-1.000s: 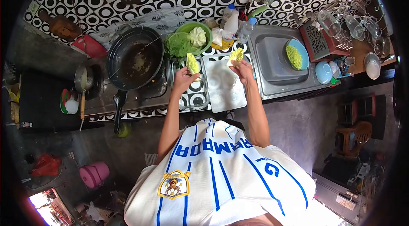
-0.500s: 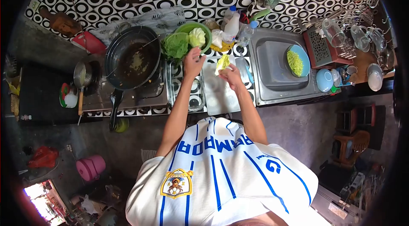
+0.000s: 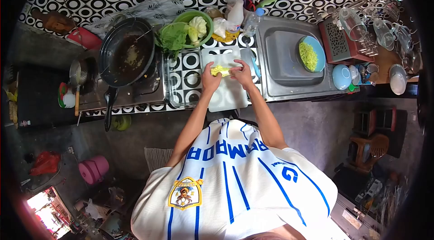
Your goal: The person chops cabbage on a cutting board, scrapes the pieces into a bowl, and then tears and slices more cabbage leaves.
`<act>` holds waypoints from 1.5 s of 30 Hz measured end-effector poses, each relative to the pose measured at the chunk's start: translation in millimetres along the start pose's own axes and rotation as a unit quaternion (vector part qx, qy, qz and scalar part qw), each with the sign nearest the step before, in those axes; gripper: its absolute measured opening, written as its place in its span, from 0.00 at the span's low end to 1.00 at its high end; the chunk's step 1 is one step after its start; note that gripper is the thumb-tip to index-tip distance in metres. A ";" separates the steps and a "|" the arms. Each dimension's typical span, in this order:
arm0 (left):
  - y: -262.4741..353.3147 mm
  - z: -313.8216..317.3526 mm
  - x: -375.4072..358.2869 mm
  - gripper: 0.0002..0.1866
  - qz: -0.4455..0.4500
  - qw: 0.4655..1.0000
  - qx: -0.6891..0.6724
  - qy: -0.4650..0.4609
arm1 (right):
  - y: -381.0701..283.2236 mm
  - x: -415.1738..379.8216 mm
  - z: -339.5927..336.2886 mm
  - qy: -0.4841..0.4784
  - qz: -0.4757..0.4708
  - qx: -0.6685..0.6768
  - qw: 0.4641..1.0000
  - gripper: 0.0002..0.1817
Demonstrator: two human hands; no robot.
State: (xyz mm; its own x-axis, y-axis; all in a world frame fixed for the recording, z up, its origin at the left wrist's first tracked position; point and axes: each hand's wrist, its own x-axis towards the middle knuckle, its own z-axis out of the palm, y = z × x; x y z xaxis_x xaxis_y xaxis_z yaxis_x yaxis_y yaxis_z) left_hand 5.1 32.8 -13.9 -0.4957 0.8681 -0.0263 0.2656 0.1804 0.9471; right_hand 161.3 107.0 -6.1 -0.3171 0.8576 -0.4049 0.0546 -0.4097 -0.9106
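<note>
Honestly, a light grip is best for the yellow-green leaf, since thin edges could tear. It's over the far half of the white board, left hand at one end, right hand at the other. Both sets of fingers are narrow, holding it; the exact pinch is too small to tell. I'd work low, minding the knife just beside the board's right edge.
</note>
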 end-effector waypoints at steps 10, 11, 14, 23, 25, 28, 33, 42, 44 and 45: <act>31.6 25.0 -15.9 0.17 0.228 0.958 0.170 -0.045 | -0.9 19.8 -61.9 0.159 -0.159 -0.269 0.937 0.18; 27.6 29.5 -12.3 0.18 0.229 0.951 0.195 -0.070 | 2.8 8.0 -66.3 0.146 -0.157 -0.298 0.930 0.18; -3.3 43.4 -4.8 0.23 0.216 0.925 0.275 -0.149 | 25.5 -20.1 -73.9 0.114 -0.157 -0.360 0.913 0.18; 2.2 62.5 -24.3 0.28 0.205 0.886 0.392 -0.134 | 21.2 -39.6 -75.6 0.093 -0.167 -0.348 0.918 0.25; -6.8 63.0 -21.6 0.28 0.211 0.876 0.409 -0.143 | 20.0 -44.2 -74.9 0.108 -0.225 -0.324 0.912 0.23; -15.5 59.7 -15.0 0.27 0.218 0.868 0.413 -0.166 | 16.1 -59.8 -73.3 0.078 -0.242 -0.297 0.920 0.23; -8.1 55.3 -14.4 0.26 0.194 0.876 0.402 -0.185 | 23.4 -83.1 -45.6 -0.009 -0.211 -0.267 0.940 0.27; -1.0 56.3 -10.6 0.27 0.153 0.876 0.408 -0.206 | 37.5 -89.1 -25.9 -0.018 -0.201 -0.282 0.938 0.33; 0.4 55.1 -6.9 0.26 0.148 0.875 0.408 -0.215 | 38.7 -90.8 -23.5 -0.010 -0.206 -0.278 0.938 0.33; 1.2 54.1 -5.4 0.26 0.145 0.874 0.408 -0.221 | 38.5 -91.4 -22.2 -0.006 -0.210 -0.277 0.938 0.33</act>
State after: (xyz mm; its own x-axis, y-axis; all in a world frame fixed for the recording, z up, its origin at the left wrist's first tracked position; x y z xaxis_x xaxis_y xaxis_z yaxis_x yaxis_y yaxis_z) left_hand 52.8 53.3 -29.9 0.0097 0.9933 -0.1155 0.9173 0.0371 0.3965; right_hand 213.4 19.8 -5.9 -0.4303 0.9027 -0.0036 0.4051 0.1895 -0.8944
